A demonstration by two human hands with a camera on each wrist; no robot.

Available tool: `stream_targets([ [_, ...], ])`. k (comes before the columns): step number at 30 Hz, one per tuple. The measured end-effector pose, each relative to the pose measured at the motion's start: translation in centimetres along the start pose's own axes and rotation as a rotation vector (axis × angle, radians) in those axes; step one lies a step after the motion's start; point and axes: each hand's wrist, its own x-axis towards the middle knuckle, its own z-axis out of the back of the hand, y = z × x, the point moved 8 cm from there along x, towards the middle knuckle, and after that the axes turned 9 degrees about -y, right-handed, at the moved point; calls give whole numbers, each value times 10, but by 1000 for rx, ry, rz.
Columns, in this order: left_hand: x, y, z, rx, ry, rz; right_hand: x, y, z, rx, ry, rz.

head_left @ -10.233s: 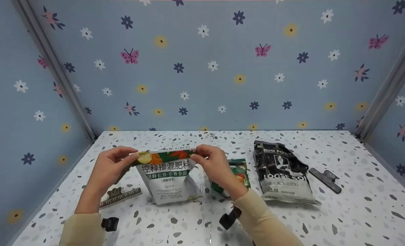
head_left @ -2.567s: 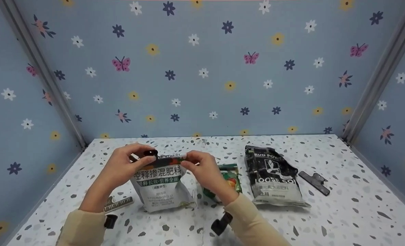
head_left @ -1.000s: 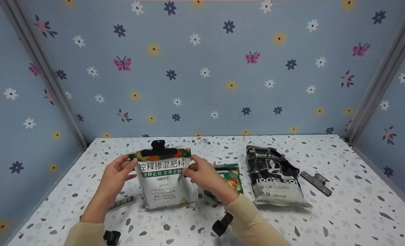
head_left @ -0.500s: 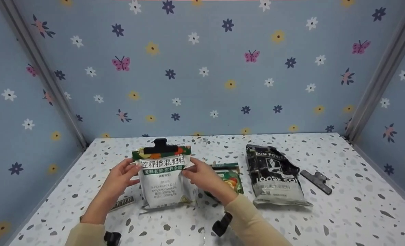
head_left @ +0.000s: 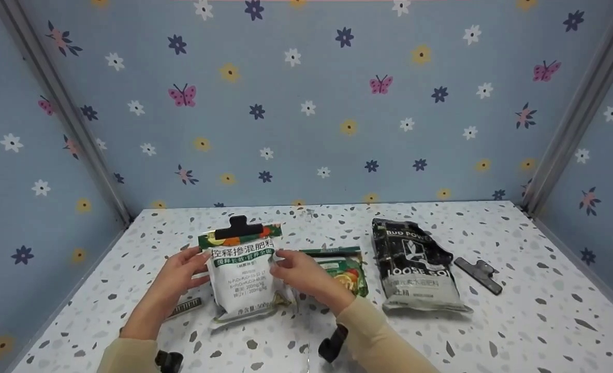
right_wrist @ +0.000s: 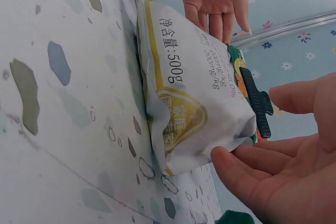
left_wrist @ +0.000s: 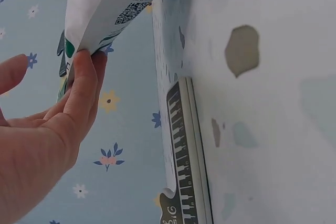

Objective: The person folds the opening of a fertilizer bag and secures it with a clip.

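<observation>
White bag (head_left: 244, 285) has edged slightly left since a moment ago, at centre-left, black clip (head_left: 238, 228) on top. Left hand (head_left: 179, 275) and right hand (head_left: 305, 274) flank it, loose, near-straight fingers touching its sides. Right forearm partly hides a green packet (head_left: 349, 274); black bag (head_left: 418, 267) farther right.

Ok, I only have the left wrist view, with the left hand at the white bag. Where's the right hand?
Observer: The right hand is at the opposite side of the white bag, its fingers touching it.

Operator: What's near that hand?

Observer: A green packet, partly hidden behind it.

Operator: And further right?

Observer: A black-and-grey bag, lying on the table with a dark clip just to its right.
</observation>
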Motion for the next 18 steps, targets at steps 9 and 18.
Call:
stream_targets([
  [9, 1, 6, 0, 10, 4, 51, -3, 0, -6, -43, 15, 33],
  [18, 4, 11, -2, -4, 14, 73, -4, -2, -10, -101, 34, 64],
])
